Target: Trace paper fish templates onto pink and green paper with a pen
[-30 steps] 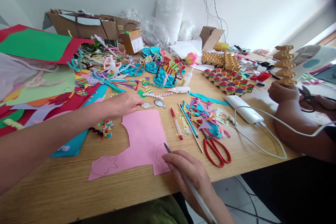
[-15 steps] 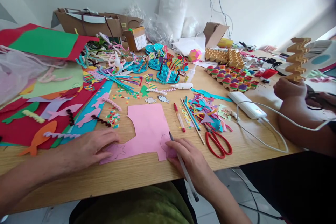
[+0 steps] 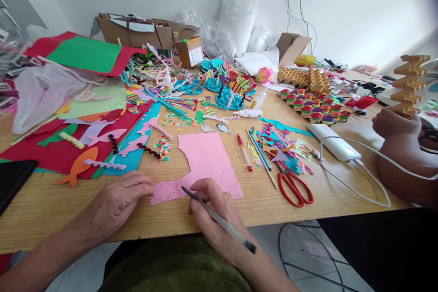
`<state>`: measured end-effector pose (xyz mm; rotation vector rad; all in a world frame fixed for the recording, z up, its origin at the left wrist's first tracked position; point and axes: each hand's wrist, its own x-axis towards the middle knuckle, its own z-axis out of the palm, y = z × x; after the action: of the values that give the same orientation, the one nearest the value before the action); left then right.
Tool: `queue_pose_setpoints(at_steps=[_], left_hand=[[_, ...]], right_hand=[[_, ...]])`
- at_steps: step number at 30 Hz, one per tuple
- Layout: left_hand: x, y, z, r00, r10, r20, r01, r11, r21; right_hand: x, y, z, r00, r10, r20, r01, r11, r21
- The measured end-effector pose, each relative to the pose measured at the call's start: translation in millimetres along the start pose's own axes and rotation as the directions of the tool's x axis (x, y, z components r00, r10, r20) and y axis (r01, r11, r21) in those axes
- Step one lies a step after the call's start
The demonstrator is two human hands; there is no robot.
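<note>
A pink sheet of paper with a cut-out left side lies near the table's front edge. Pen-drawn outlines show on it: a fish-like one at its left strip and a rounded one at its lower right. My left hand has its fingers together at the sheet's left end, gripping the edge. In my right hand is a pen with a clear barrel, its dark tip just over the left strip beside the fish-like drawing. Two small paper fish lie beyond the sheet.
Red-handled scissors, a red pen and paper scraps lie to the right, near a white power bank with its cable. Coloured sheets with paper fish fill the left. A co-worker's hand holds a carton strip at right.
My right hand and pen have moved left across the sheet, uncovering the rounded outline. My left hand has slid back towards the sheet's left end, showing more of the fish-like drawing. The view has shifted.
</note>
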<state>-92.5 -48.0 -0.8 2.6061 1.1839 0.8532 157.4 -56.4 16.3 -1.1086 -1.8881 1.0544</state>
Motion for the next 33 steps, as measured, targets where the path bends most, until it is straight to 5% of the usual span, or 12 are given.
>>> queue_pose_setpoints(at_steps=[8,20,33], left_hand=[[-18.1,9.1,3.5,0.999,-0.049,-0.002,0.049,0.999,-0.019],[-20.6,19.3,2.9,0.999,-0.043,0.017,0.043,0.999,-0.008],[-19.9,21.3,5.9,0.999,-0.045,-0.015,0.045,0.999,-0.004]], right_hand=[[22.3,8.3,22.7,0.990,0.134,0.052,-0.138,0.986,0.098],[32.8,-7.2,32.9,0.998,0.007,0.061,-0.010,0.999,0.050],[32.5,7.1,43.2,0.996,-0.075,0.057,0.076,0.997,-0.011]])
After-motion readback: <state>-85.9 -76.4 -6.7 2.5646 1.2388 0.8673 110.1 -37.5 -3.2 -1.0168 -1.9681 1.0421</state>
